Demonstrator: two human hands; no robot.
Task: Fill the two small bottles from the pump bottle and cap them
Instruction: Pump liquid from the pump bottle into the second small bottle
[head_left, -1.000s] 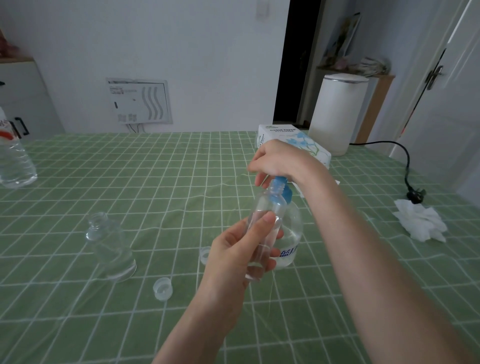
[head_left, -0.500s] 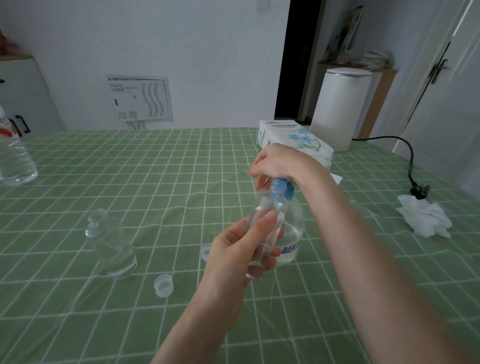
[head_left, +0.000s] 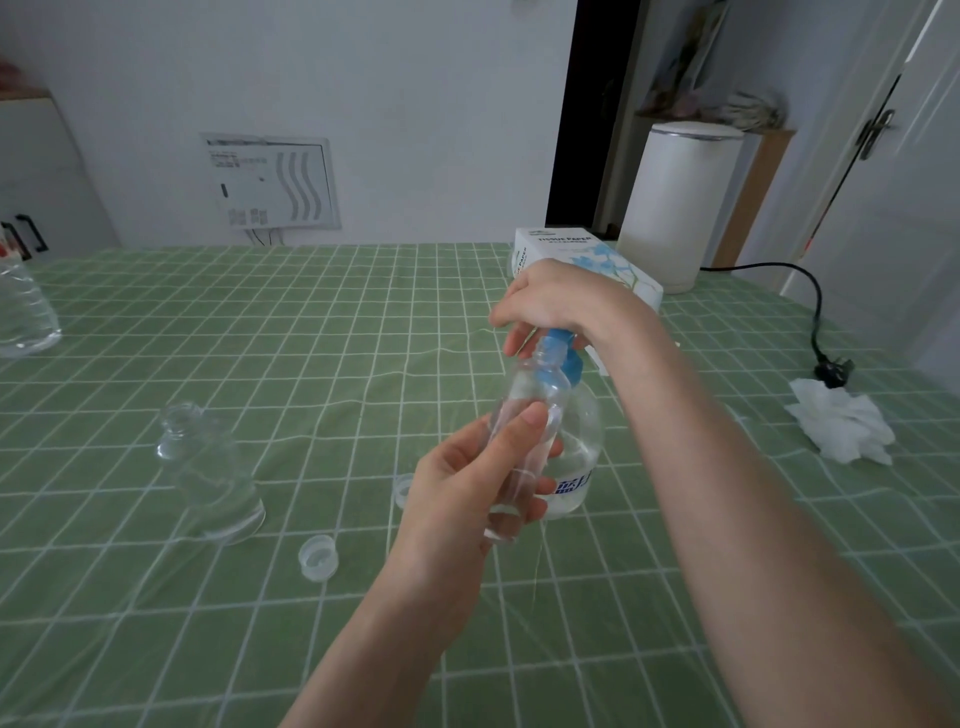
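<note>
1. Green checked tablecloth (head_left: 311, 322) covers the table below a white wall. The head camera gives us our only view. A tissue box (head_left: 571, 249), a crumpled tissue (head_left: 841, 426) and a large water bottle (head_left: 23, 312) sit toward the edges.
2. Our left hand (head_left: 462, 493) wraps thumb and fingers round a small bottle (head_left: 524, 415), lifted off the cloth and tilted so its open neck meets the blue pump head (head_left: 563, 353).
3. Our right hand (head_left: 556, 301) curls down over the top of the pump bottle (head_left: 582, 441), which stands on the cloth just behind the small bottle. We cannot tell how far the head is pressed.
4. A second small bottle (head_left: 208, 467) stands open, well apart to the left. One cap (head_left: 318, 557) lies loose near us, and another cap (head_left: 402, 488) lies just beside our left hand.
5. We judge the main risk to be the neck drifting off the spout, which would send liquid down our fingers onto the cloth.
6. Clear liquid in clear plastic makes the level hard to read, so overfilling seems likely.
7. A hard, off-centre press could also rock the pump bottle.
</note>
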